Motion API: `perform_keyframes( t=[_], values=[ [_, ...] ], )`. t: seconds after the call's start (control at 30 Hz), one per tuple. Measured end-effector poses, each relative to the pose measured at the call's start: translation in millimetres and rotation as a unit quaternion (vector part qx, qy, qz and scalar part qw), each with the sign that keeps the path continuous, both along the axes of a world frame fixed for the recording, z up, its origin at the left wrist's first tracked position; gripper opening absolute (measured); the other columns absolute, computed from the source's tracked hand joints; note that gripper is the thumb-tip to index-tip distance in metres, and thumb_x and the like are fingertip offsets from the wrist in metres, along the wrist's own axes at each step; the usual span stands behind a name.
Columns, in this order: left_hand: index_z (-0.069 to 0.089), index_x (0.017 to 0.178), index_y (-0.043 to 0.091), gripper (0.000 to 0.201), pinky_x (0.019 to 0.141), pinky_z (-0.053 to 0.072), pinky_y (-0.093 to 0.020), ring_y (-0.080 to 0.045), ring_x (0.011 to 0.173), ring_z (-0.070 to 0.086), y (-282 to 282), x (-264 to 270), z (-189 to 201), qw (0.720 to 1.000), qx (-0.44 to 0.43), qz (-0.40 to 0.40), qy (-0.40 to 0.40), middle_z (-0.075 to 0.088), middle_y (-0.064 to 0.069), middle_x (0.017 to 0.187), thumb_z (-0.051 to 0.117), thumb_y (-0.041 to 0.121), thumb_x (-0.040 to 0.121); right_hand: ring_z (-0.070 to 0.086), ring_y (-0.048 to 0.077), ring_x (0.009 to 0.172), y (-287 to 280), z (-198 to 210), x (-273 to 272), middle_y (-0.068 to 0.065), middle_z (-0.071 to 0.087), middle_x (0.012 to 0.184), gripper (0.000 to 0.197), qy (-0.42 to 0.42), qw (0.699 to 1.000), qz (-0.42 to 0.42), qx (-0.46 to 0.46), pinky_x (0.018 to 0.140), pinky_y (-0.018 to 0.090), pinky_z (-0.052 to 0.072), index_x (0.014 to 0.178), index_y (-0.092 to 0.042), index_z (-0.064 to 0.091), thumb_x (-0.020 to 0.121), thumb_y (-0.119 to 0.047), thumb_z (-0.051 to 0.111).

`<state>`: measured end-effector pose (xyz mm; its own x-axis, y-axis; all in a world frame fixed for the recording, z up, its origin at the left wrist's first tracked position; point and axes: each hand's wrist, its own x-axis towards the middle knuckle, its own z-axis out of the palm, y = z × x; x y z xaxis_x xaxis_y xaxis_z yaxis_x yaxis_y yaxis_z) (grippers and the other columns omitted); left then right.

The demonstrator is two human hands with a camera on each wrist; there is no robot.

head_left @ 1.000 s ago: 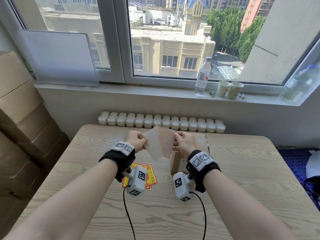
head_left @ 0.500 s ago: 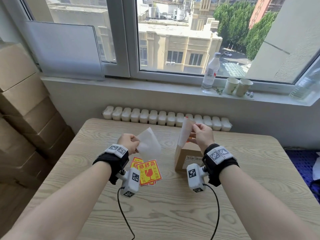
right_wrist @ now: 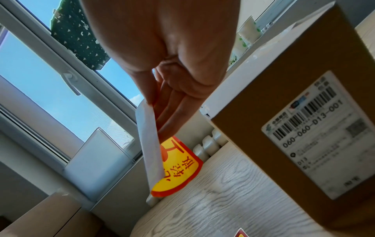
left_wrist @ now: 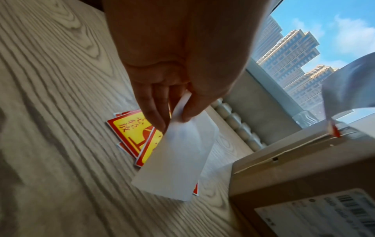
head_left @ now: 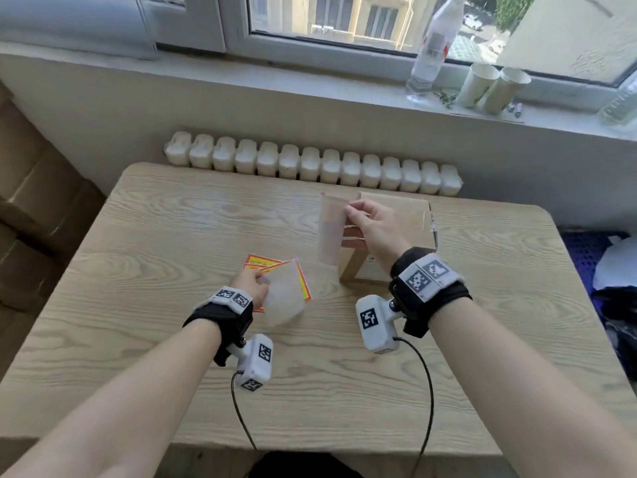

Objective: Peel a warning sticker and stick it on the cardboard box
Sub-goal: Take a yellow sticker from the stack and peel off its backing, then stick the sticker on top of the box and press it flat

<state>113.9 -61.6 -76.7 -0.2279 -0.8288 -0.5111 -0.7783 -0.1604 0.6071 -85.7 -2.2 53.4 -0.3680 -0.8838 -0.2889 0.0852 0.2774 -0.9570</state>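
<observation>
My right hand (head_left: pixel 350 210) pinches the peeled warning sticker (head_left: pixel 331 232) by its top edge, just left of the cardboard box (head_left: pixel 410 215). The sticker hangs upright with its pale back toward me. Its yellow and red face (right_wrist: pixel 176 166) shows in the right wrist view, beside the box (right_wrist: pixel 284 96) with its barcode label. My left hand (head_left: pixel 263 282) pinches the white backing paper (head_left: pixel 284 298) low over the stack of stickers (head_left: pixel 262 262) on the table. In the left wrist view the backing paper (left_wrist: pixel 178 160) covers part of the stack (left_wrist: pixel 131 128).
The wooden table (head_left: pixel 172 236) stands against a white radiator (head_left: pixel 310 165) under the window sill. A plastic bottle (head_left: pixel 432 46) and two paper cups (head_left: pixel 493 86) are on the sill. Large cardboard boxes (head_left: pixel 31 201) are stacked at the left.
Both hands held one sheet; they pulled apart. The left hand took the backing down over the sticker stack; the right hand keeps the sticker beside the box. The view tilted down.
</observation>
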Motion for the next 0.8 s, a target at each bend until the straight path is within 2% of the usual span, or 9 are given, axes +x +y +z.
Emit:
perform_keyframes(
  t=[0.1,0.17,0.33,0.47,0.53,0.6,0.7,0.8],
  values=[
    [0.066,0.101,-0.002,0.025,0.084,0.048,-0.036,-0.038,0.102,0.062,-2,1,-11,1.0,-0.006,0.004,-0.026,0.068,-0.026,0.107,0.054,-0.001,0.08,0.063,0.004,0.045,2,-6,1,0.008,0.059,0.076,0.012,-0.001,1.0,0.008,0.005,0.049,0.022,0.056,0.09,-0.006,0.054,0.097,-0.008,0.044],
    [0.065,0.108,0.002,0.031,0.086,0.048,-0.035,-0.036,0.106,0.061,-5,1,-14,0.999,-0.003,0.012,-0.041,0.067,-0.024,0.112,0.055,-0.001,0.079,0.062,0.003,0.044,3,-9,1,0.008,0.058,0.075,0.018,-0.007,1.0,0.012,0.009,0.048,0.021,0.056,0.082,-0.011,0.053,0.097,-0.008,0.044],
    [0.061,0.118,0.007,0.035,0.086,0.049,-0.034,-0.033,0.108,0.062,-7,7,-5,0.999,0.006,-0.003,-0.053,0.064,-0.019,0.122,0.057,0.005,0.083,0.063,0.002,0.044,11,-10,-1,0.009,0.058,0.076,0.011,-0.005,1.0,0.023,0.016,0.048,0.021,0.056,0.093,-0.004,0.054,0.097,-0.007,0.044],
    [0.061,0.121,0.01,0.038,0.094,0.046,-0.034,-0.029,0.118,0.058,-9,7,17,0.998,-0.031,-0.034,-0.052,0.061,-0.014,0.13,0.057,0.007,0.083,0.063,0.003,0.044,14,-5,-3,0.009,0.059,0.075,0.018,0.008,0.999,0.038,0.022,0.049,0.021,0.055,0.081,-0.011,0.055,0.096,-0.007,0.047],
    [0.063,0.118,0.01,0.034,0.096,0.047,-0.033,-0.027,0.116,0.059,-8,2,37,0.996,-0.06,-0.053,-0.025,0.064,-0.013,0.126,0.054,0.009,0.085,0.063,0.003,0.045,15,0,-1,0.008,0.059,0.076,0.016,0.027,0.998,0.051,0.028,0.049,0.021,0.055,0.082,-0.011,0.054,0.096,-0.008,0.047],
    [0.063,0.116,0.01,0.03,0.092,0.047,-0.031,-0.026,0.113,0.06,-7,-6,63,0.993,-0.096,-0.067,0.015,0.064,-0.01,0.124,0.051,0.01,0.088,0.063,0.002,0.046,17,8,1,0.007,0.058,0.076,0.017,0.045,0.997,0.059,0.032,0.049,0.02,0.055,0.082,-0.012,0.054,0.096,-0.008,0.046],
    [0.063,0.116,0.01,0.03,0.091,0.045,-0.029,-0.025,0.111,0.06,-4,-21,109,0.98,-0.154,-0.085,0.095,0.065,-0.008,0.122,0.046,0.007,0.091,0.062,0.011,0.058,21,23,6,0.005,0.059,0.076,0.02,0.076,0.994,0.076,0.035,0.049,0.018,0.054,0.08,-0.014,0.054,0.097,-0.008,0.044],
    [0.066,0.112,0.014,0.032,0.097,0.046,-0.032,-0.021,0.114,0.059,-1,-30,142,0.964,-0.189,-0.114,0.149,0.066,-0.006,0.122,0.048,0.002,0.087,0.058,0.016,0.065,25,38,9,0.006,0.057,0.078,0.012,0.105,0.989,0.097,0.041,0.049,0.017,0.052,0.092,-0.005,0.053,0.098,-0.008,0.042]
  ],
)
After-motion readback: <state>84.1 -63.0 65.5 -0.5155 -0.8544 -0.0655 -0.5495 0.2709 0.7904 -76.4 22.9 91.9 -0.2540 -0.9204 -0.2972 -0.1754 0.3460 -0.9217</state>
